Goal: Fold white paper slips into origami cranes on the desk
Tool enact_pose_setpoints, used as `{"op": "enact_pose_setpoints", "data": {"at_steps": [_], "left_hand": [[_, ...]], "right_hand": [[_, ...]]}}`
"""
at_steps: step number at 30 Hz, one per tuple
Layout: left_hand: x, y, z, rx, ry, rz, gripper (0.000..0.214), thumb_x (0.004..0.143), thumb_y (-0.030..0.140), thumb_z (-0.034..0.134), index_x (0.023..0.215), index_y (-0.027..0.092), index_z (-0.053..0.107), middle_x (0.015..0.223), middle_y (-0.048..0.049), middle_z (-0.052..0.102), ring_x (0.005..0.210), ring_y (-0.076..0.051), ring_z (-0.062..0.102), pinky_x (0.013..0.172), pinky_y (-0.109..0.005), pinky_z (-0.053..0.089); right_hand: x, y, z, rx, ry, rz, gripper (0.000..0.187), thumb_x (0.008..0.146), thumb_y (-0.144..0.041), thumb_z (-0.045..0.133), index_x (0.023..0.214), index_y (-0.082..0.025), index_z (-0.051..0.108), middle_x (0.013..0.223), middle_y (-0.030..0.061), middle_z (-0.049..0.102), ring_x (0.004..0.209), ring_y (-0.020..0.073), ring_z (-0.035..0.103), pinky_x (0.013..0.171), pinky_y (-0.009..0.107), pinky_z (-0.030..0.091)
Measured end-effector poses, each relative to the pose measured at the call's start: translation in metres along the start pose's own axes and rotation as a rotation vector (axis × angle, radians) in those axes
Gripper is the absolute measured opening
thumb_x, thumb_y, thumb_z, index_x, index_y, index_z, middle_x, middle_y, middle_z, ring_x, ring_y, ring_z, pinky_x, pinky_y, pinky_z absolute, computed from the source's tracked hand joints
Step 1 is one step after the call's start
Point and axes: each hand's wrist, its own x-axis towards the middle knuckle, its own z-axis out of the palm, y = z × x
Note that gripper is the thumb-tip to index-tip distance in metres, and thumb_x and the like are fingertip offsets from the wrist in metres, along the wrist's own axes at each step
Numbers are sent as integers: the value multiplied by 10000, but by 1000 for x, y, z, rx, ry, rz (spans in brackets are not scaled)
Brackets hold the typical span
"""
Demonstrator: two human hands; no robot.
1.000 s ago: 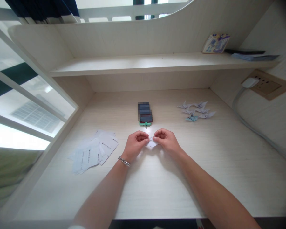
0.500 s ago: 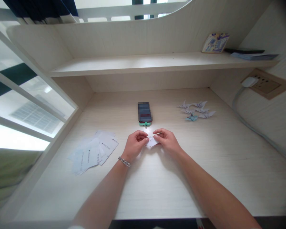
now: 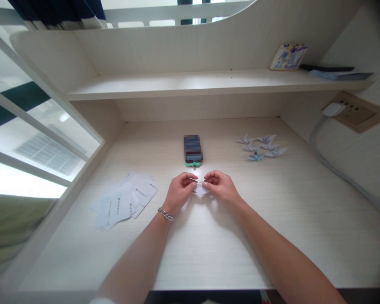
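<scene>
White paper (image 3: 202,191), small, between my left hand (image 3: 181,188) and right hand (image 3: 222,185), both pinching its edges. Uneven thumb pressure might skew fold; hard tug might tear it. Paper looks thin, crisp, angular. Beyond right hand, spiky folded shapes (image 3: 269,147); under both hands, smooth, faintly grained worktop (image 3: 209,249).

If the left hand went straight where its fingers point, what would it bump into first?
The left hand touches the folded paper; straight on, it would probably meet the right hand first, though depth is hard to judge.
</scene>
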Motion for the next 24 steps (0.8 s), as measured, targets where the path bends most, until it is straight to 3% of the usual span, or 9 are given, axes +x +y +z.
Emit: {"op": "enact_pose_setpoints", "data": {"at_steps": [9,16,24], "left_hand": [[-3,0,1,151,-11,84,172,678,218,666,822,150,601,813,-55,637,768,-154,605,723,-281,483],[-4,5,4,145,-23,77,167,681,193,656,799,155,544,758,-32,614,728,-140,598,677,-257,469],[-1,3,-2,105,-7,45,224,658,188,678,804,160,510,741,-27,621,700,-133,598,648,-244,462]], "right_hand": [[-6,-3,4,-91,-73,-12,237,662,-240,640,884,-170,593,718,23,645,655,152,596,610,271,457],[-3,-4,3,-138,-55,5,146,602,-170,601,748,-169,595,656,-3,617,596,131,560,531,232,412],[0,-9,-2,-95,-109,57,177,580,-141,568,742,-156,638,679,13,645,597,131,573,524,226,412]]}}
